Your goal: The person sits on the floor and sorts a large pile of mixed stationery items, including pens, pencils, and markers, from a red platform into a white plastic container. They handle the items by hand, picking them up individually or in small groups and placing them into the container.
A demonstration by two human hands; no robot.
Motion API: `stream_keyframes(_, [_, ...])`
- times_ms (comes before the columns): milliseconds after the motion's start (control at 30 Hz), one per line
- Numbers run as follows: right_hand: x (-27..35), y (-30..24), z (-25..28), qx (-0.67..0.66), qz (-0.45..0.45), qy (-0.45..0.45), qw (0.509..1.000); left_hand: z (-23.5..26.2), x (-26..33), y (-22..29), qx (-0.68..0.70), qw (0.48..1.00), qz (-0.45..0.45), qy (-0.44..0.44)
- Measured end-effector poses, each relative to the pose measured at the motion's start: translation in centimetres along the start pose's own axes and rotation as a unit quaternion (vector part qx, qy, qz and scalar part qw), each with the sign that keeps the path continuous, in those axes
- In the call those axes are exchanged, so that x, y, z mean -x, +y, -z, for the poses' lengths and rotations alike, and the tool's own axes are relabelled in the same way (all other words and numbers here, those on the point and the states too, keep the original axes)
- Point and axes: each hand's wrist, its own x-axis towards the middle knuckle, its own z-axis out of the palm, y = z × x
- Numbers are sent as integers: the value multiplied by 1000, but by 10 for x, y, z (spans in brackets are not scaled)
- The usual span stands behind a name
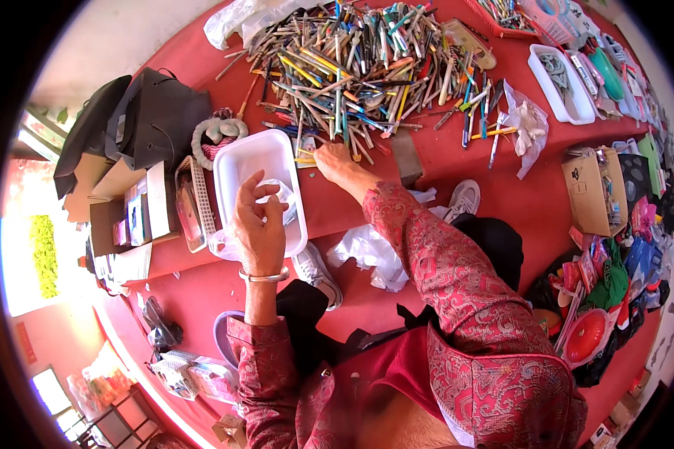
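in the head view, the right hand (335, 161) reaches to the near edge of the pile of pencils and pens (367, 75), which spreads beyond its fingers, heaped loosely on the red surface (337, 206). its fingers point down and seem bent together; short yellow pieces (305, 159) lie right by the tips, but i cannot tell whether any is gripped. the left hand (260, 232) is raised, fingers half curled and parted, with nothing seen between them. the white tub (237, 161) lies behind and around those fingers, probably set there to be within easy reach of both hands; clear plastic (286, 196) sits inside it. left of the left fingers, past the tub, a lattice-sided basket (200, 198) stands snugly beside it, likely to save room. well right of the right fingers is a white tray (579, 108), apart from the work.
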Motion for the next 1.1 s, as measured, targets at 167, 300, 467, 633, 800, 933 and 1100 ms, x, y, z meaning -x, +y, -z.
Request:
stream_keyframes(167, [4,22,20,-1,142,-220,965,4,-4,-6,24,999,-16,24])
stream_keyframes(300, [3,69,80,-356,138,-191,904,3,-3,0,63,996,-44,36])
stream_keyframes(467, [39,61,202,-540,27,-126,832,-2,-9,-3,298,949,97,-15])
stream_keyframes(633, [112,-17,205,-647,87,-219,725,-26,-15,-12,521,793,222,-223])
stream_keyframes(800, [141,-49,171,-672,28,-129,728,-40,-4,13,558,740,218,-306])
stream_keyframes(933, [158,-51,175,-766,-80,-124,625,-28,-3,15,571,773,201,-189])
stream_keyframes(1100, [162,-59,156,-876,-204,-126,419,-46,-1,10,528,837,138,-24])
